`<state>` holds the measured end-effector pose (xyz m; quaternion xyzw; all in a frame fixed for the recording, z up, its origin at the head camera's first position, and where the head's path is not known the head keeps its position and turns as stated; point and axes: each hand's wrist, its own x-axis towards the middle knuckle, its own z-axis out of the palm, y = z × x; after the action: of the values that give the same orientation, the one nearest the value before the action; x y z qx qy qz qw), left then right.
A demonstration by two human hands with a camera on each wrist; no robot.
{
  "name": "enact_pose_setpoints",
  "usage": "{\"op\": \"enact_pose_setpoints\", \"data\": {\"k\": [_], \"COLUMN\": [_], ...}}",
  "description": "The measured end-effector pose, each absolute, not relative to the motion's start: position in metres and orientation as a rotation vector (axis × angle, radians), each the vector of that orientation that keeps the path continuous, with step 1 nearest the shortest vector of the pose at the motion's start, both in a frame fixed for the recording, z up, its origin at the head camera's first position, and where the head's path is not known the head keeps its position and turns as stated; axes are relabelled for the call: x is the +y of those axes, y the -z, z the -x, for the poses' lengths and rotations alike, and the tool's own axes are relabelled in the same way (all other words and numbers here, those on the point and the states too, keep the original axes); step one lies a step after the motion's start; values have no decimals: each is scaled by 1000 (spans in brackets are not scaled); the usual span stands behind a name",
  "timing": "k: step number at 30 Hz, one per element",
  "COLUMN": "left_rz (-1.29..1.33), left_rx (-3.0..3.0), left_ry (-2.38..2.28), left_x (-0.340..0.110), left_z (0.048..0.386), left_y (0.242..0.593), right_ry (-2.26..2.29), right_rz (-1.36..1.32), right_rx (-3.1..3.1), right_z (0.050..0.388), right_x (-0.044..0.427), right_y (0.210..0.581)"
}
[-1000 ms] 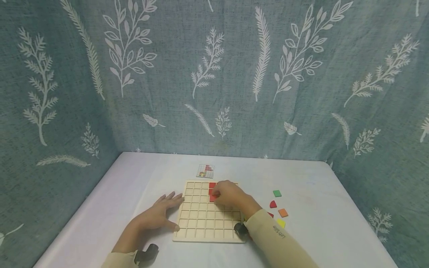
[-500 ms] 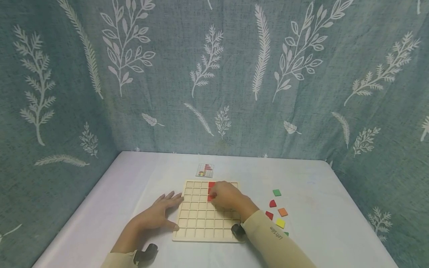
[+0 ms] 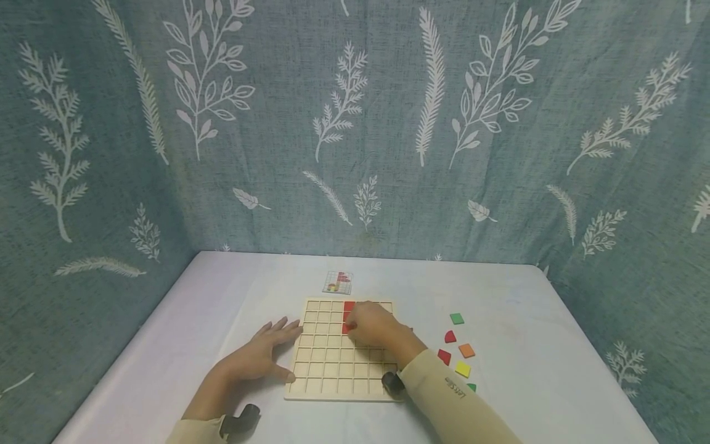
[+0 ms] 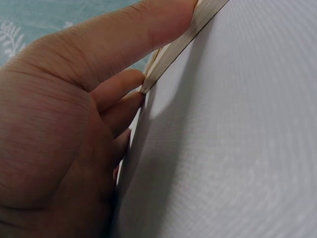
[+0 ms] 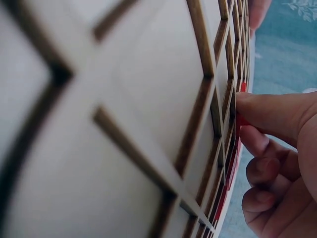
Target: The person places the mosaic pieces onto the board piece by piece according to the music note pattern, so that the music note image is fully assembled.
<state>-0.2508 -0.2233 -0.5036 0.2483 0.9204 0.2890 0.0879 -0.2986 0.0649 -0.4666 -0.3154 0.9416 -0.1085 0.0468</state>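
Note:
A wooden grid board (image 3: pixel 330 387) lies on the white table. Red pieces (image 3: pixel 347 313) fill part of one column in its upper half. My right hand (image 3: pixel 373 324) is over the board beside them; in the right wrist view its thumb and index finger pinch a red piece (image 5: pixel 241 120) at the grid, the other fingers curled. My left hand (image 3: pixel 261 356) lies spread at the board's left side, thumb and fingertips against the edge; the left wrist view shows the thumb on the wooden rim (image 4: pixel 171 53). The right hand hides some cells.
Behind the board lies a small pattern card (image 3: pixel 338 282). Loose pieces lie right of the board: a green one (image 3: pixel 457 319), red ones (image 3: pixel 450 337), an orange one (image 3: pixel 466 350), a yellow one (image 3: pixel 463 369) and another green one partly behind the right sleeve.
My right hand has shifted slightly left on the board, and its forearm now uncovers more of the loose red and green pieces. The left hand keeps its place.

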Motion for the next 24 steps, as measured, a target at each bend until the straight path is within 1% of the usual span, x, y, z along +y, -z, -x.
{"op": "enact_pose_setpoints", "data": {"k": [8,14,24], "left_rz": [-728,-700,-687], "left_rx": [2730,2739,2728], "left_ry": [-874,-871,-904], "left_x": [-223,-222,-222], "left_z": [250,250,247], "left_y": [504,503,503], "right_ry": [442,491,523], "right_rz": [988,968,713], "right_rx": [2855,2832,2841], "right_z": [301,300,287], "right_x": [71,85,132], "right_y": [469,465,452]}}
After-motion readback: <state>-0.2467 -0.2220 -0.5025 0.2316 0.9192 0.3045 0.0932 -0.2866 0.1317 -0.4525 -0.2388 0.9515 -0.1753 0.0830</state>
